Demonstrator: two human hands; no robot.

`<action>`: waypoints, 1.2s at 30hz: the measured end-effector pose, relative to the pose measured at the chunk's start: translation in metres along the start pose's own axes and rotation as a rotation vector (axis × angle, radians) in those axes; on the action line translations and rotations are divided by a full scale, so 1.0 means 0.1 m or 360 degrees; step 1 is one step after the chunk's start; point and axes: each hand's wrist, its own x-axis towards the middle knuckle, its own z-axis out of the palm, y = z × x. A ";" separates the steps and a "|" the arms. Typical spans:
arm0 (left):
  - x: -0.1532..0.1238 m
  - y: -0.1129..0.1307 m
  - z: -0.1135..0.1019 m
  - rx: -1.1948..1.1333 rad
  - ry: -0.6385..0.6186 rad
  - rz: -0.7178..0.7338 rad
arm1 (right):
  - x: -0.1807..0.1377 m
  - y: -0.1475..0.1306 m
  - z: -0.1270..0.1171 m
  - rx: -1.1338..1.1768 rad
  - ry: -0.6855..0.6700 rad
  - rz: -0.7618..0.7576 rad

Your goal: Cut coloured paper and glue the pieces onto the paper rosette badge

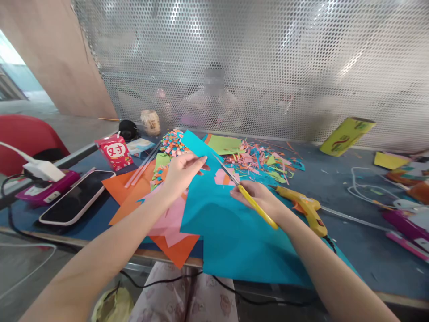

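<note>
My left hand (pixel 186 170) pinches a strip of blue paper (pixel 197 144) between thumb and fingers, its far end raised to the upper left. In my right hand (pixel 256 197) is a pair of scissors (pixel 250 197) with yellow handles. Its blades point up and left, their tips beside the right part of the strip; whether they touch it I cannot tell. Under both hands spreads a large blue paper sheet (pixel 228 237). A small pink paper piece (pixel 223 177) lies just below the blades. Orange (pixel 134 197) and pink sheets (pixel 167 219) lie under my left forearm.
A yellow glue gun (pixel 304 208) lies right of my right hand. Paper scraps (pixel 258 156) and fringed paper balls (pixel 172 142) sit behind. At left are a phone (pixel 78 197), a purple power strip (pixel 50 185) and a red packet (pixel 115 151). A perforated metal panel (pixel 268 67) stands behind the table.
</note>
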 end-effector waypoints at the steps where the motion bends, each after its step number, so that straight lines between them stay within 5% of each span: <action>1: 0.00 0.00 0.00 -0.0002 -0.0007 0.0009 | 0.00 0.00 0.00 -0.0008 -0.0008 0.0011; 36: 0.04 -0.07 -0.02 0.0018 -0.0017 0.0084 | -0.02 -0.07 -0.02 0.0103 -0.0053 0.0080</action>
